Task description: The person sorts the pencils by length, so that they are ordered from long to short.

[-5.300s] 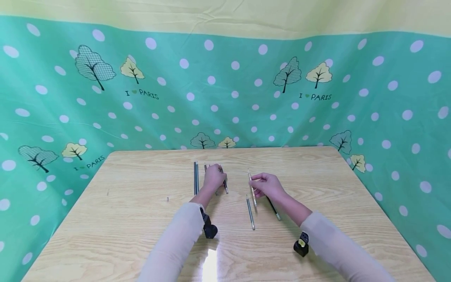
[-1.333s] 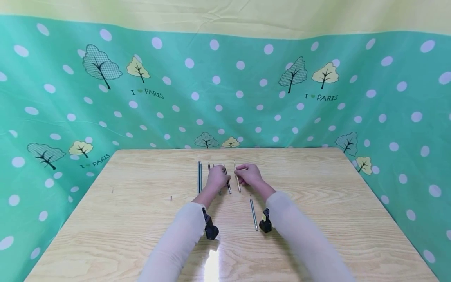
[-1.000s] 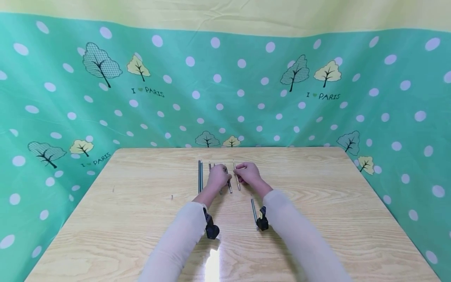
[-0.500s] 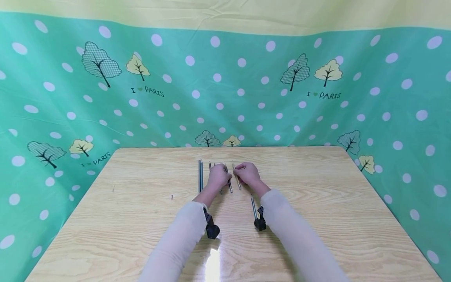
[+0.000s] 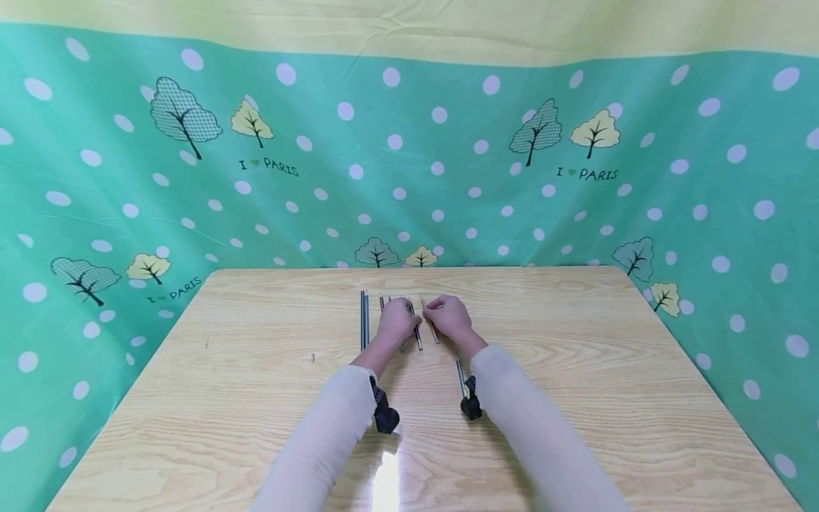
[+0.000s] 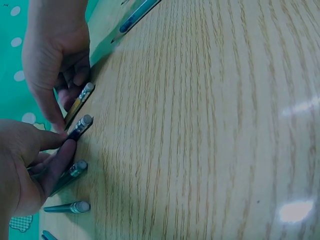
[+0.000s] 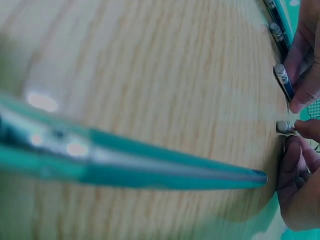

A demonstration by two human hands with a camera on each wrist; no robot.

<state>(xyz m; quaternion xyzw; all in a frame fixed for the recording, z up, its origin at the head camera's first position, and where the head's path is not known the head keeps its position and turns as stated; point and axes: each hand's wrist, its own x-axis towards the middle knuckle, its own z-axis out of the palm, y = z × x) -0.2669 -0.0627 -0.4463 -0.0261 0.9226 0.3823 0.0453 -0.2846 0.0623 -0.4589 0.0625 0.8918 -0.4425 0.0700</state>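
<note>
My left hand (image 5: 395,321) pinches a dark pencil (image 6: 82,124) near its eraser end, the pencil lying on the table. Just to the right, my right hand (image 5: 451,315) holds a yellowish pencil (image 5: 434,334) between thumb and fingers, its tip pointing away from me. The two pencils are close but apart. Partly under my left hand lie more dark pencils, among them a green one (image 6: 70,175) and another green one (image 6: 67,207). A long dark blue pencil (image 5: 362,320) lies with a second one at the left of the row.
Beside my right wrist lies a blue-green pencil (image 5: 461,377), which looms large as a blurred pencil (image 7: 175,167) in the right wrist view. A tiny pale object (image 5: 313,357) is left of the row. A polka-dot curtain (image 5: 409,142) hangs behind the table (image 5: 576,355).
Over several seconds my right hand has moved left, bringing the yellowish pencil beside the row. In the last second it shifts only slightly. A black pencil formerly by my right arm no longer shows.
</note>
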